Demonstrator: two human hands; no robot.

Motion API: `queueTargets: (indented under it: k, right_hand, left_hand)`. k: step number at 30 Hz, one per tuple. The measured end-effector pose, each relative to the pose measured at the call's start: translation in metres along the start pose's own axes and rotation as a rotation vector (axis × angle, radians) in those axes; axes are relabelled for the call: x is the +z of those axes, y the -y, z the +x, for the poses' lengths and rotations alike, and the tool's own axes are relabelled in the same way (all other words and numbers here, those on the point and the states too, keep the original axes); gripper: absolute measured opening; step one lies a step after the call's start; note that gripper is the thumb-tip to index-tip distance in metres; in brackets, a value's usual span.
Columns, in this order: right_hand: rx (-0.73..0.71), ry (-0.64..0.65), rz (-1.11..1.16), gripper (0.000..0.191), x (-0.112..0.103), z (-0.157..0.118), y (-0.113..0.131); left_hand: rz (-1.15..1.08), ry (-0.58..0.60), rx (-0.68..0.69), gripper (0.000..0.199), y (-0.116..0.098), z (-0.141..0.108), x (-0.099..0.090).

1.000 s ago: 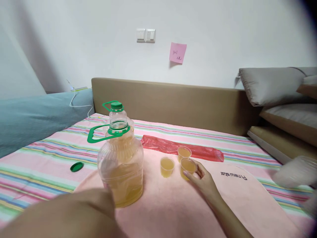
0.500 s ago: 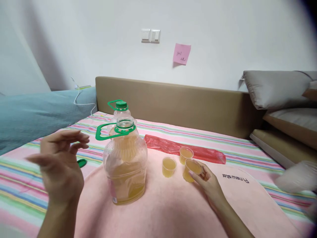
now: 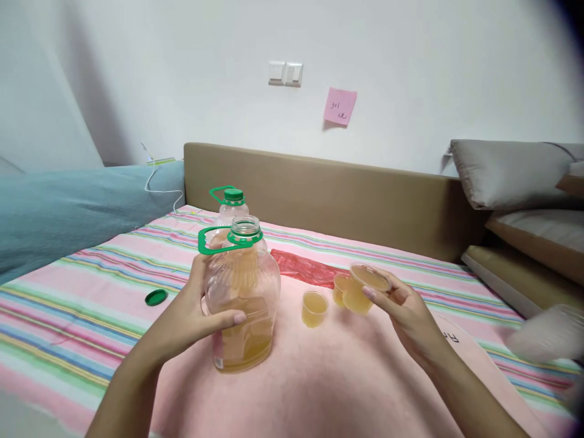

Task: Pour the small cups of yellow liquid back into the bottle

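Note:
My left hand (image 3: 196,313) grips the near side of a clear plastic jug (image 3: 255,286) with a green handle ring, uncapped and partly filled with yellowish liquid. The thumb lies across its front; the other fingers are hidden behind it. In my right hand (image 3: 404,304) is a clear plastic cup (image 3: 360,295) of yellow liquid, lifted off the pink cloth and slightly tilted. Two more filled items stand near it: a second cup (image 3: 314,309) between jug and hand, and a third cup (image 3: 339,288) partly hidden behind the held one.
Behind the jug stands another jug (image 3: 233,210) with its green cap on. A loose green cap (image 3: 156,297) lies on the striped sheet (image 3: 104,286). Red plastic (image 3: 303,267) stretches behind the cups over the pink cloth (image 3: 310,377). Grey cushions (image 3: 515,173) are stacked at right.
My left hand has moved right from open air and taken hold of the jug. My right hand has raised its cup off the cloth. The view has shifted slightly.

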State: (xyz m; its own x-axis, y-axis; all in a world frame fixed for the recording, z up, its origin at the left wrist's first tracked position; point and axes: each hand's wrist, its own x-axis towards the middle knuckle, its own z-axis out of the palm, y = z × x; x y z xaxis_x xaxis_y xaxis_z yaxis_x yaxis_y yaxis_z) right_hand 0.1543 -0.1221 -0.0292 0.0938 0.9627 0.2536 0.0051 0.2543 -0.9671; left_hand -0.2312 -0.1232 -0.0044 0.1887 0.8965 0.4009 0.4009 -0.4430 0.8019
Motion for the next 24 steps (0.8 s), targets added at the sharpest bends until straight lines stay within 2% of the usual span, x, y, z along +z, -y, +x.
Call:
queueTargets:
  k: [12, 24]
  right_hand:
    - [-0.07, 0.166, -0.067, 0.054, 0.021, 0.038, 0.057]
    - [-0.103, 0.312, -0.038, 0.048, 0.07, 0.064, 0.095]
  left_hand:
    - [-0.078, 0.026, 0.02, 0.083, -0.004, -0.004, 0.003]
    - [-0.079, 0.006, 0.046, 0.106, -0.005, -0.007, 0.004]
